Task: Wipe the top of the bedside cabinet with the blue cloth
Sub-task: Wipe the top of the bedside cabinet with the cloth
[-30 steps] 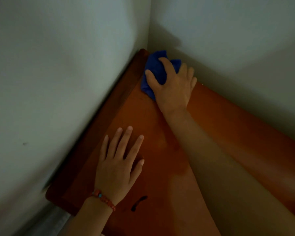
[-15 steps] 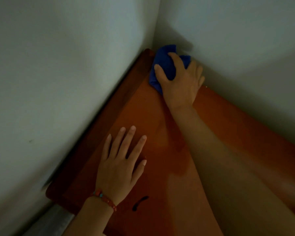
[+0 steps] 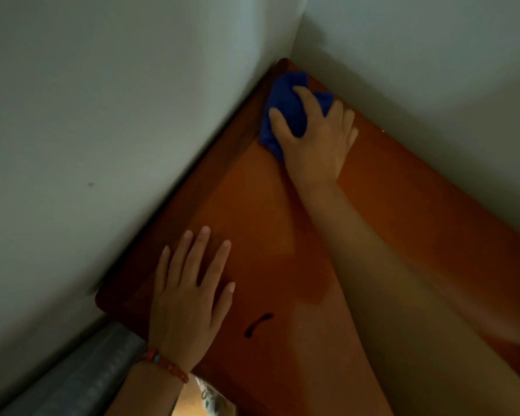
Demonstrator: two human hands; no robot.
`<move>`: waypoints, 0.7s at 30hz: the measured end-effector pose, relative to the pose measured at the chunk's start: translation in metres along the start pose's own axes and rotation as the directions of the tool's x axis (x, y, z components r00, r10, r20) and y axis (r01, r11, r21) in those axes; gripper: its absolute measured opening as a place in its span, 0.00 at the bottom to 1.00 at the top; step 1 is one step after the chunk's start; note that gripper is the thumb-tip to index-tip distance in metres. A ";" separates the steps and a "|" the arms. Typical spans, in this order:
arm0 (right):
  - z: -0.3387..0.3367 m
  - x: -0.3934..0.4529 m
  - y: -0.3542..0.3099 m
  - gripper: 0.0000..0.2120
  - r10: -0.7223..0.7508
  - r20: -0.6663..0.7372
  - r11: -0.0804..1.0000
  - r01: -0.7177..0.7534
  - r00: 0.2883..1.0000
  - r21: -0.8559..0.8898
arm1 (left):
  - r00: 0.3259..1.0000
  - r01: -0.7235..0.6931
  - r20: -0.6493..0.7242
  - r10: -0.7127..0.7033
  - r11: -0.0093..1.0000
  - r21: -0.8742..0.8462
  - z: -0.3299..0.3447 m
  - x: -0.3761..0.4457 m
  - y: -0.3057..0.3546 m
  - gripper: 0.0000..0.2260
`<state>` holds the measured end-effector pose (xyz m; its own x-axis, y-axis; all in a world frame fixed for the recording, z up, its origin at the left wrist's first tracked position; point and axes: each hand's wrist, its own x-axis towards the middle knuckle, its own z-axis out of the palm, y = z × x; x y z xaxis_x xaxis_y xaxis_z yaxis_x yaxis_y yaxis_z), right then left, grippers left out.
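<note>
Fingers (image 3: 203,250) of the left hand (image 3: 189,298) lie spread and flat, holding nothing, on the near left of the bedside cabinet top (image 3: 252,223). Far right of it, the right hand (image 3: 315,139) has its grip closed over the bunched blue cloth (image 3: 282,106), pressed into the far corner by the walls (image 3: 102,115).

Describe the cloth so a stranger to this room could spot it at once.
Find the orange-brown top of the bedside cabinet where it runs into the corner of the two pale walls. At that far corner, the right hand presses down on the blue cloth, bunched under the fingers. It is the only blue thing on the wood; the left hand lies flat and empty nearer the front edge.
</note>
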<state>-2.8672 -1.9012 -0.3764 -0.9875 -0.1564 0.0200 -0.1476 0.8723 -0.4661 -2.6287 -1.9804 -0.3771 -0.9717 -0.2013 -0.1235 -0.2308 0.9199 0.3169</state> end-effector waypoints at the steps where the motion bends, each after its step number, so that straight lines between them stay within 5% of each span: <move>1: -0.002 -0.013 0.003 0.25 -0.013 -0.017 1.000 0.013 1.000 0.003 | 1.000 0.005 -0.006 -0.005 1.000 -0.010 -0.001 0.002 0.001 0.23; 6: -0.016 -0.111 0.017 0.26 -0.084 0.069 0.996 0.087 0.994 -0.036 | 1.000 -0.015 -0.024 0.015 1.000 -0.015 0.001 0.002 0.001 0.23; 12: -0.002 -0.057 -0.005 0.25 -0.007 0.001 0.999 0.007 1.000 -0.033 | 0.997 0.001 -0.075 -0.003 1.000 -0.021 -0.001 -0.022 -0.007 0.23; 16: 0.000 -0.112 -0.004 0.25 -0.027 -0.056 1.000 0.027 0.998 -0.004 | 0.995 0.034 -0.088 -0.037 0.999 -0.035 0.002 -0.052 -0.017 0.23; 21: 0.000 -0.183 -0.006 0.24 -0.094 0.053 0.995 0.094 0.994 -0.013 | 0.996 0.029 -0.088 -0.031 0.999 -0.017 0.009 -0.070 -0.024 0.23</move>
<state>-2.6860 -1.8777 -0.3771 -0.9650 -0.2619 0.0164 -0.2409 0.8595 -0.4507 -2.5546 -1.9851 -0.3843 -0.9648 -0.2582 -0.0500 -0.2600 0.9077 0.3293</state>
